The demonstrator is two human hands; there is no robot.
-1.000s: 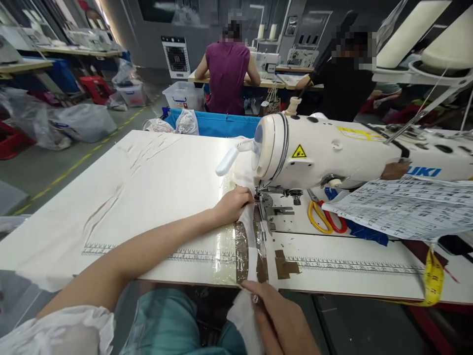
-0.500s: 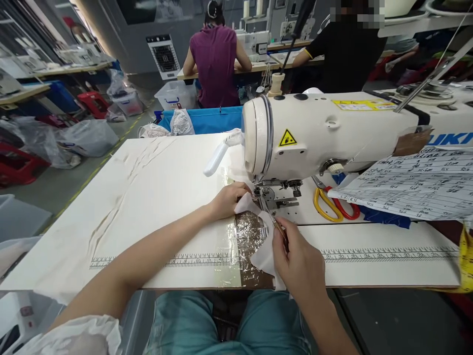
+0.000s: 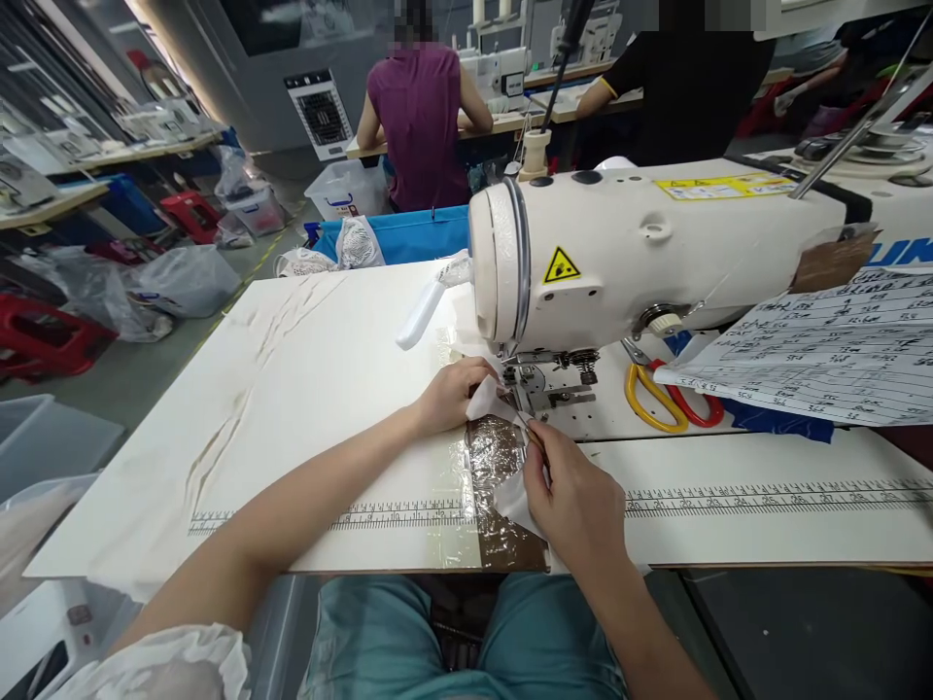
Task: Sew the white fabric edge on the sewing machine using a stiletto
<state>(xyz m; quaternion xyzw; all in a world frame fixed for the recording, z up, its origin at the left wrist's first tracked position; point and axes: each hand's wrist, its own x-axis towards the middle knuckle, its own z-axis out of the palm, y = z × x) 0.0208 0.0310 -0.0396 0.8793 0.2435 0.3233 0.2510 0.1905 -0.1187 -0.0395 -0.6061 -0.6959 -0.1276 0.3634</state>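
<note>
At the near edge of the bench (image 3: 306, 389), the right hand (image 3: 575, 501) has its fingers closed around a thin tool (image 3: 535, 435) and the near part of a white fabric piece (image 3: 510, 496), which lies over the brown taped patch (image 3: 496, 462). Just beyond, the left hand (image 3: 456, 394) rests with curled fingers pressing the fabric's far end beside the presser foot (image 3: 523, 389) of the sewing machine (image 3: 641, 253). Yellow and red scissors (image 3: 667, 403) lie under the machine arm, printed sheets (image 3: 823, 350) towards the right edge.

The right hand (image 3: 575, 496) has moved up — now pinching the white fabric (image 3: 487, 397) beside the presser foot (image 3: 526, 387).
</note>
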